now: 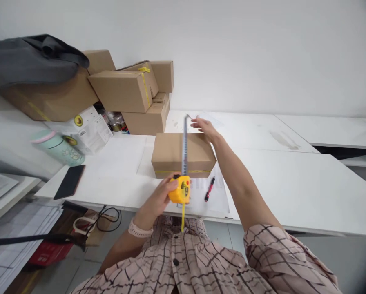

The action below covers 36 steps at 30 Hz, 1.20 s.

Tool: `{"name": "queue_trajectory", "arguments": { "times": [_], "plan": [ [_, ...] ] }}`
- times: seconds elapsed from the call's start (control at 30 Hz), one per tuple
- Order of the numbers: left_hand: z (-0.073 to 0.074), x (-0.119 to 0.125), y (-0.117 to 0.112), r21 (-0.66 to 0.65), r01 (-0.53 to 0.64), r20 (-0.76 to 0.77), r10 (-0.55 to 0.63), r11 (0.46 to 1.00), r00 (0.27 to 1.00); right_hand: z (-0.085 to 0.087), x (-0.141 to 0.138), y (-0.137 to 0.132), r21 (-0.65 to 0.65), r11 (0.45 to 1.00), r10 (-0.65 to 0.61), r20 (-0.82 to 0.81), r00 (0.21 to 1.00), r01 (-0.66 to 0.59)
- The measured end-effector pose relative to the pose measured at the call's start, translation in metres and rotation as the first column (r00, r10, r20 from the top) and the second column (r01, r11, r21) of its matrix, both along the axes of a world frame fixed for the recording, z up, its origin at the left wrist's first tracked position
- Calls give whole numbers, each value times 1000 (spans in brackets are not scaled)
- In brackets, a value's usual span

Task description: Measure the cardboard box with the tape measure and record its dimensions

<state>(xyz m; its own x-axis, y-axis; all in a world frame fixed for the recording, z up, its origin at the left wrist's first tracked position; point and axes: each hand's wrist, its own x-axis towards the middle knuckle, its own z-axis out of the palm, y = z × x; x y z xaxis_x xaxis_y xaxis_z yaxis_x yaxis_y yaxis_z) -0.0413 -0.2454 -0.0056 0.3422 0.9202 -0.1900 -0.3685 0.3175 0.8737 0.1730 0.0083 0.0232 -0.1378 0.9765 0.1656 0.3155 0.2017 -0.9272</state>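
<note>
My left hand [166, 192] is closed around a yellow tape measure [179, 190] at the table's front edge. Its blade [185, 149] is drawn out away from me over the top of a closed cardboard box [167, 149], and a yellow strap hangs from the case. My right hand [204, 127] is above the box's far right corner, fingers apart, close to the blade's hooked end; a small gap seems to lie between them. A red and black marker [210, 189] rests on a sheet of paper [219, 200] right of the tape measure.
Stacked cardboard boxes [118, 87] stand at the back left, beside a dark grey bag [26, 61]. In front of them are a white carton with avocado pictures [88, 126], a mint bottle [57, 147] lying tilted, and a black phone [69, 181]. White tables [277, 183] stretch right.
</note>
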Motion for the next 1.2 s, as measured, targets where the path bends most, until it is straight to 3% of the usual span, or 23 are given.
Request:
{"name": "queue_trajectory", "arguments": {
  "times": [0.1, 0.2, 0.3, 0.37, 0.43, 0.53, 0.67, 0.73, 0.83, 0.87, 0.93, 1.07, 1.2],
  "plan": [
    [-4, -38, -1, 206, -198, -140, 229, 958, 963, -11, 40, -30, 49, 989, -129, -140, 982, 137],
    [-20, -68, 7, 312, -342, -269, 428, 886, 863, -41, 64, -76, -22, 969, -246, -127, 961, 246],
    [-35, -79, 22, 293, -361, -328, 448, 885, 832, -68, 61, -120, -82, 981, -188, -128, 974, 178],
    [-36, -78, 32, 283, -337, -330, 421, 898, 845, -71, 50, -136, -54, 993, -110, -107, 988, 105],
    [-26, -77, 41, 312, -310, -327, 408, 898, 852, -60, 40, -139, 17, 996, -91, -46, 995, 92],
    [0, -77, 56, 377, -286, -322, 414, 881, 851, -27, 33, -127, 140, 976, -183, 117, 976, 166],
    [28, -79, 75, 402, -263, -335, 408, 877, 849, 10, 29, -100, 183, 964, -253, 417, 873, 192],
    [35, -78, 80, 411, -276, -339, 427, 869, 838, 18, 25, -87, 177, 964, -262, 504, 823, 199],
    [36, -69, 75, 472, -336, -290, 503, 815, 814, 22, 17, -69, 288, 947, -281, 525, 803, 143],
    [33, -63, 70, 488, -341, -263, 508, 804, 821, 22, 13, -64, 321, 941, -271, 518, 811, 109],
    [21, -49, 55, 472, -286, -230, 430, 834, 873, 22, 6, -55, 328, 942, -238, 507, 828, 70],
    [-18, -13, 24, 295, -53, -241, 128, 954, 962, 20, -8, -43, 289, 944, -289, 500, 816, 157],
    [-52, 11, 4, 178, 4, -183, 30, 984, 983, 19, -15, -40, 301, 931, -331, 461, 823, 206]
  ]
}}
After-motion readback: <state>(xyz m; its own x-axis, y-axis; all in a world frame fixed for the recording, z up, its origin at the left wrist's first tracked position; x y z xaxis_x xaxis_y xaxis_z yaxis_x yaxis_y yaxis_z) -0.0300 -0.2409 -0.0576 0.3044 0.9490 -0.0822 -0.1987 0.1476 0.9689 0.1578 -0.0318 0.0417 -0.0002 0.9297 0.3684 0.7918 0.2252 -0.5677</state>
